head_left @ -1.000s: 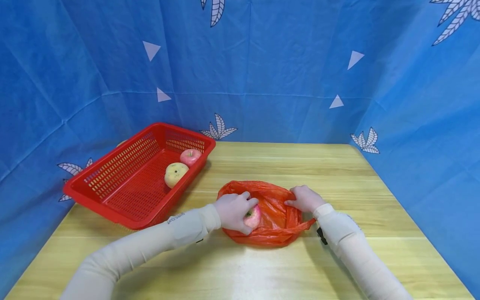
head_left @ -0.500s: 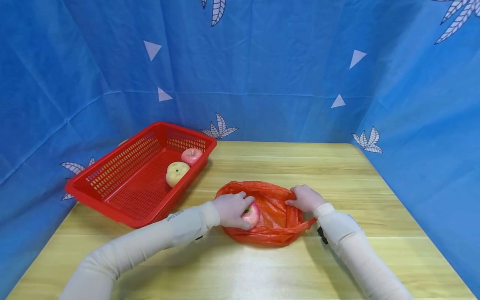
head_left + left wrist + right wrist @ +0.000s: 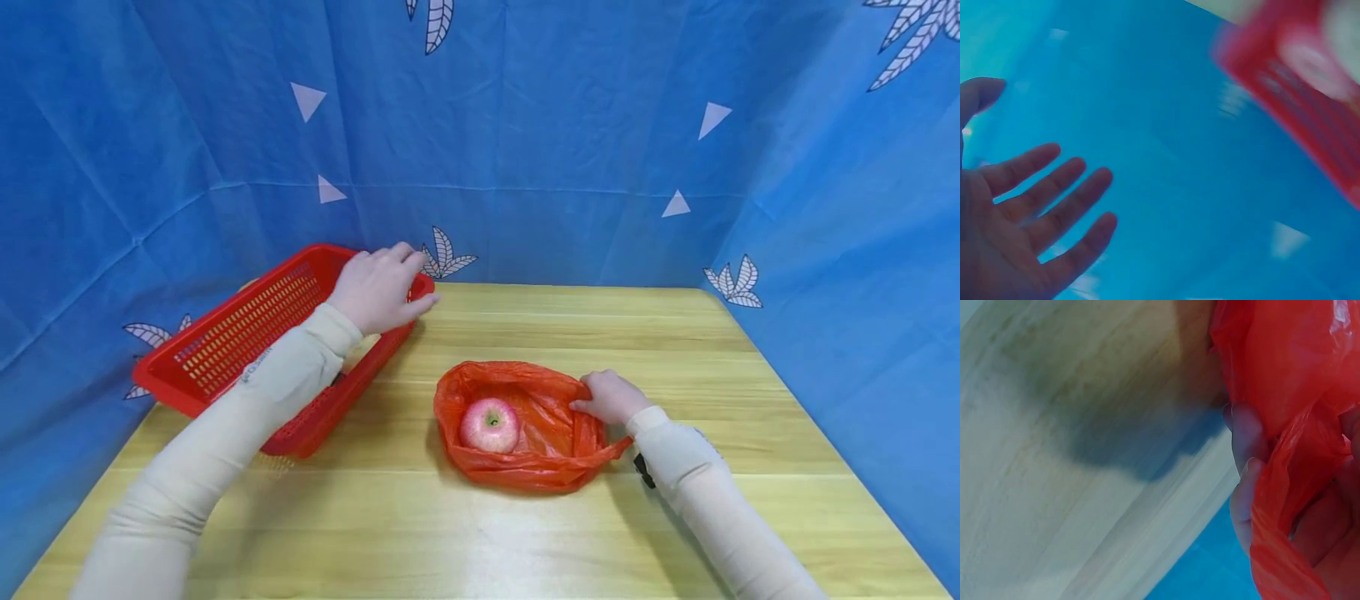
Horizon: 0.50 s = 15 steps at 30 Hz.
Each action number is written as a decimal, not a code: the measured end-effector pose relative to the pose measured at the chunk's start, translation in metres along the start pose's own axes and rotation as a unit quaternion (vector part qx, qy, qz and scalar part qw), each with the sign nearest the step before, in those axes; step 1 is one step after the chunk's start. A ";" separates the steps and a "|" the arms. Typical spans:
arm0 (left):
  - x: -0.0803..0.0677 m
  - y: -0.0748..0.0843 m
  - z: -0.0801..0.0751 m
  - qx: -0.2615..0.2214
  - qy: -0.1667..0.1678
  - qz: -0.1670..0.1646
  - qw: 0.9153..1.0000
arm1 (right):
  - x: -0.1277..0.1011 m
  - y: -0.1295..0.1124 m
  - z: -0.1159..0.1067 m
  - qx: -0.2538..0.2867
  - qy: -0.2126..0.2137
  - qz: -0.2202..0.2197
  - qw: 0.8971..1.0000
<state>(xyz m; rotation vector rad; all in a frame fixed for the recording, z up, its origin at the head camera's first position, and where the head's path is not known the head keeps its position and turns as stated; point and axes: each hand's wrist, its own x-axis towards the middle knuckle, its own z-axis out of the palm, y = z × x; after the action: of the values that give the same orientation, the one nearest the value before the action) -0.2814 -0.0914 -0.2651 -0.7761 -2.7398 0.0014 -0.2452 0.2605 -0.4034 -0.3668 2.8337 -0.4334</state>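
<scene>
An orange-red plastic bag (image 3: 555,425) lies open on the wooden table (image 3: 525,533), with a pink apple (image 3: 490,424) resting inside it at the left. My right hand (image 3: 609,397) grips the bag's right rim; in the right wrist view its fingers (image 3: 1244,481) are curled round the crumpled plastic (image 3: 1291,394). My left hand (image 3: 377,286) hovers above the far right corner of the red basket (image 3: 232,346), fingers straight and spread, holding nothing. The left wrist view shows that empty palm (image 3: 1016,231) against the blue cloth, with the basket (image 3: 1310,106) blurred.
A blue patterned cloth (image 3: 525,142) walls in the table at the back and both sides. My left forearm (image 3: 247,400) lies across the basket and hides its contents. The table's near edge runs along the bottom of the head view.
My left hand let go of the pink apple inside the bag and moved up and left to the basket's far corner. The right hand kept its hold on the bag.
</scene>
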 end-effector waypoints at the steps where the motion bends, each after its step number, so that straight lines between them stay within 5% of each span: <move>1: 0.000 -0.011 0.002 0.007 -0.010 -0.020 1.000 | -0.001 0.000 0.000 -0.001 0.001 -0.001 1.000; 7: -0.010 -0.065 0.028 -0.018 -0.141 -0.099 0.985 | -0.005 0.000 -0.002 -0.005 0.008 -0.006 1.000; 12: -0.024 -0.090 0.046 -0.109 -0.263 -0.084 0.955 | -0.005 0.001 -0.001 -0.004 0.005 -0.011 1.000; 15: -0.027 -0.095 0.055 -0.144 -0.282 -0.071 0.946 | -0.005 0.001 -0.001 -0.005 0.006 -0.013 1.000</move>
<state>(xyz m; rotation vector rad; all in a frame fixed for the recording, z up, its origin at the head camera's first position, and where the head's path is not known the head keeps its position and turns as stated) -0.3232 -0.1826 -0.3175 -0.7351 -3.3927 -0.2489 -0.2414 0.2635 -0.4018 -0.4049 2.8477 -0.4277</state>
